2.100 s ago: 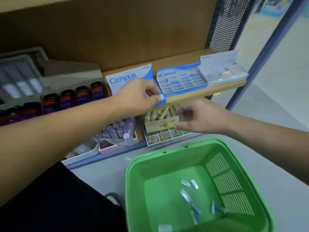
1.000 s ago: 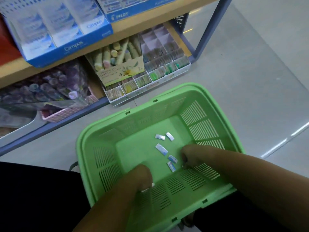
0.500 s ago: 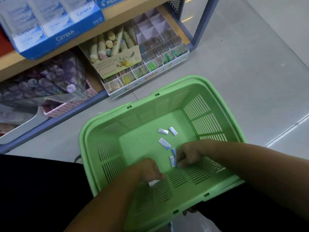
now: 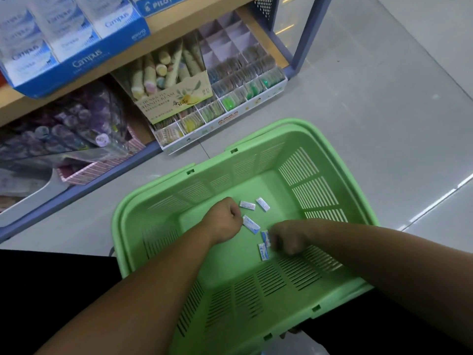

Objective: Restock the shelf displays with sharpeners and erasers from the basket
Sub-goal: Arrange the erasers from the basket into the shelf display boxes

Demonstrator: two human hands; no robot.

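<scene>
1. Green basket (image 4: 294,125) sits on the floor (image 4: 384,98) below the shelf (image 4: 179,21). Both forearms reach down into it. Its load is five small wrapped pieces lying flat and loose on the bottom.
2. Left hand (image 4: 225,221): fingers rolled into a fist, knuckles turned toward the load. Cannot tell whether anything is inside the fist.
3. Right hand (image 4: 289,238): fingers bent down, tips at the edge of the blue-banded eraser (image 4: 266,238). It looks like contact, but I cannot tell whether it is a real pinch.
4. Key relation: the blue-banded eraser lies directly left of the right fingertips, with its long axis running away from the person, slightly tilted. The nearest eraser (image 4: 263,252) lies just on the person's side of it, almost end to end, on much the same axis. The right hand is plainly the nearer one for both.
5. Diagonal eraser (image 4: 251,224) lies between the two hands, just right of the left knuckles. Its long axis slants from far-left to near-right. The left hand is nearer.
6. Far-left eraser (image 4: 247,204) and far-right eraser (image 4: 263,204) lie beyond the left hand, near each other but apart.
7. Judgement: this is the gathering step. The right fingers need only close across the short width of the blue-banded eraser. The likely destination is the Pilot box (image 4: 158,5) on the shelf, well apart from both hands.
</scene>
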